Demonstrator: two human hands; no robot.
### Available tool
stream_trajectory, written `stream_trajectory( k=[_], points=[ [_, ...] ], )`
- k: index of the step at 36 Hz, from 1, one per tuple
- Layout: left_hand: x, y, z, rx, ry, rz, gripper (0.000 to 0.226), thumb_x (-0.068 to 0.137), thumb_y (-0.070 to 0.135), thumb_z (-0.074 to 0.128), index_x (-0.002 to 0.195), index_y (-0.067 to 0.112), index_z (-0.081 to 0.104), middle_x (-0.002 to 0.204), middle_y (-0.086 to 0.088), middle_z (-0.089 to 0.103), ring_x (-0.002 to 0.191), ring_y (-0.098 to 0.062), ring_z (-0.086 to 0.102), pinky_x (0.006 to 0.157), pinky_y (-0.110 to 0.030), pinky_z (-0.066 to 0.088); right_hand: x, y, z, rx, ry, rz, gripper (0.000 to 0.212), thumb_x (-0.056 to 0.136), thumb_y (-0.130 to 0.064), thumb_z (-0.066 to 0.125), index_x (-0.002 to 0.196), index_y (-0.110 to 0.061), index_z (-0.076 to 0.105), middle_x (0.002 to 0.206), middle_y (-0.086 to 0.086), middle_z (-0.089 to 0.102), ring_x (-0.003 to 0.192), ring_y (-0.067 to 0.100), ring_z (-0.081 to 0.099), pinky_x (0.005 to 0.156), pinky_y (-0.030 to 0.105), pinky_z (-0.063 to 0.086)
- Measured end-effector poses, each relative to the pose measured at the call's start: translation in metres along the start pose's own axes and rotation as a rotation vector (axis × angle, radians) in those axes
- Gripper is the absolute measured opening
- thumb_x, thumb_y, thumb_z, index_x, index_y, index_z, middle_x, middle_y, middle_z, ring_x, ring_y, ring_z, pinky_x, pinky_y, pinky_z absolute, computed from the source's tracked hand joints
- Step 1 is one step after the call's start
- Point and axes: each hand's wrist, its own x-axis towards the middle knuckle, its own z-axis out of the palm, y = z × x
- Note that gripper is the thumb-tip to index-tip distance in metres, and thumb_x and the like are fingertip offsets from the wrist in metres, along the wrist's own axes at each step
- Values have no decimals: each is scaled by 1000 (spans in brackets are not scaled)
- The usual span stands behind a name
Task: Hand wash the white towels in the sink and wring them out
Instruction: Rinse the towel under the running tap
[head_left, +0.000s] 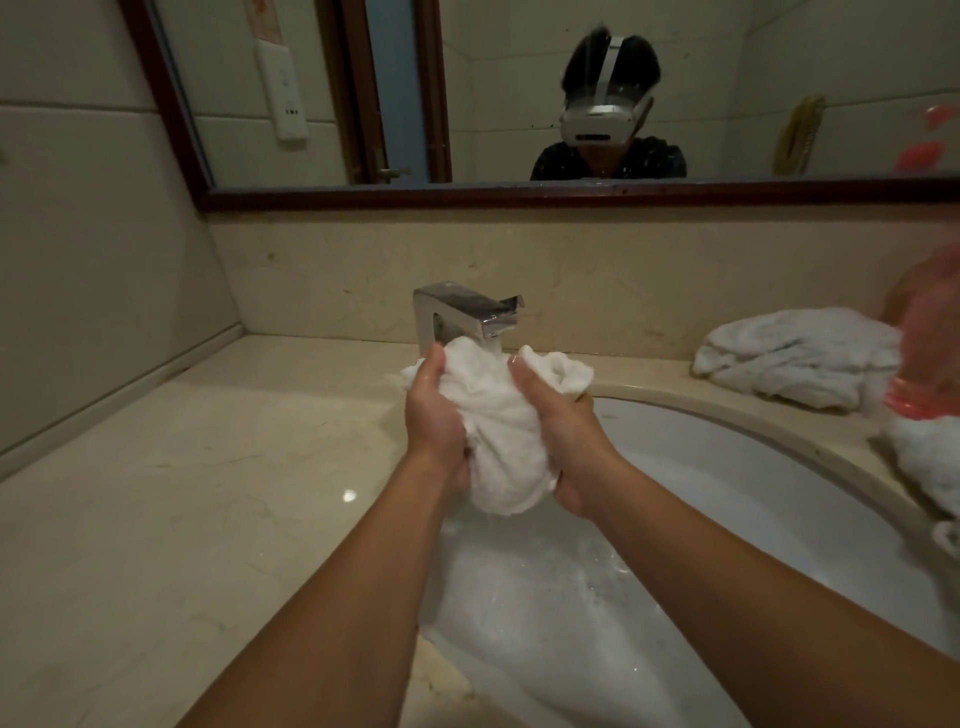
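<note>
Towel: the bunched towel (498, 431), white and soaked, was held directly under the spout of the faucet (462, 314), its top fold close beneath the outlet and its lower end hanging toward the basin.
Left hand: the left hand (434, 415) gripped the side of the bundle left of the faucet spout, fingers curled round the cloth, skin wet.
Right hand: the right hand (558, 431) clutched the opposite side, right of the spout, fingers wrapped into the folds; both hands squeezed the cloth between them.
Sink: the sink (753, 467) lay in front of the faucet, below the hands, and held cloudy water (545, 623) with small bubbles.
Desk: the desk (182, 493), pale marble, spread left of the faucet and ran round the basin rim.
Spare cloth: the second towel (795, 358) lay crumpled on the desk well to the right of the faucet, clear of the basin.
Edge cloth: the third towel (930, 467) sat farther right of the faucet and nearer the camera, partly cut off by the frame.
Blur: the pink object (924, 338) appeared far right of the faucet, over the second towel's right end; what it was could not be told.
Wall: the mirror (519, 195), dark-framed, hung above and behind the faucet and reflected a person wearing a white headset.
</note>
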Motion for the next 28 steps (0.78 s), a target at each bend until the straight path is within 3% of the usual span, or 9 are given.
stream_trajectory(
  k=[4,9,13,17,18,22,28],
  points=[
    [-3,0,4,122,-26,-22,77,100,67,44,128,0,71,120,-29,74,114,-43,72,112,-57,50,0,-2,-13,21,-51,-113,74,71,-57,91,131,-19,69,119,11,79,110,33,77,102,57,58],
    [0,0,6,222,-38,-92,93,87,90,42,125,13,76,114,-19,78,107,-36,76,107,-52,54,2,-8,-19,70,15,-150,65,74,-52,85,129,-19,72,117,11,80,109,33,77,104,58,57],
    [2,-7,9,232,-83,-89,93,72,90,61,122,14,79,118,-19,77,110,-38,75,108,-54,53,-9,-13,-6,30,-21,-150,66,72,-63,76,121,-19,78,113,12,81,107,33,78,107,56,56],
    [9,-16,11,235,20,26,86,68,87,68,118,18,80,113,-12,80,107,-31,77,104,-52,56,-17,-4,11,-46,-36,-71,103,49,-97,73,124,-26,77,112,5,82,106,25,79,106,46,57],
    [7,-16,11,243,48,53,81,72,86,67,114,19,81,108,-9,81,104,-28,78,101,-50,58,-19,-3,12,-47,-35,-58,102,52,-98,71,123,-26,77,110,5,82,105,25,79,105,47,57],
    [-1,-18,21,365,135,215,53,99,68,54,89,22,78,85,1,81,91,-19,79,85,-39,63,-27,-8,12,-97,78,-135,59,91,-73,64,114,-21,78,98,1,83,93,18,80,96,44,63],
    [-3,-22,25,616,152,435,55,106,59,45,68,25,66,55,14,67,58,4,64,54,-16,44,-35,-11,16,-210,293,-202,55,94,-74,59,104,-22,76,93,-1,79,88,16,75,80,35,60]
  ],
)
